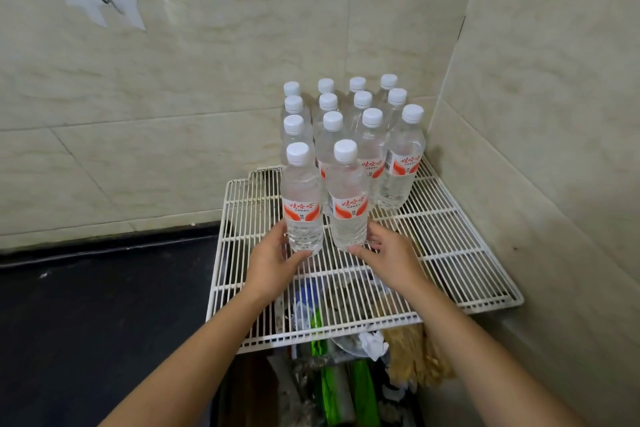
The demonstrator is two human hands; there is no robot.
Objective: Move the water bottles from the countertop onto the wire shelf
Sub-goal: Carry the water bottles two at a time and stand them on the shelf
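Left hand (273, 260) and right hand (389, 255) each wrap a grip round a bottle's base, likely steadying the left bottle (303, 204) and right bottle (348, 199) upright on the wire shelf (450, 255), fronting packed rows (362, 114) filling its far right corner.

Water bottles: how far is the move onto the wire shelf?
Done: twelve bottles stand in rows on the wire shelf. In hand: left hand grips the front-left bottle, right hand the front-right bottle, both on it. Left: none visible on the dark countertop.
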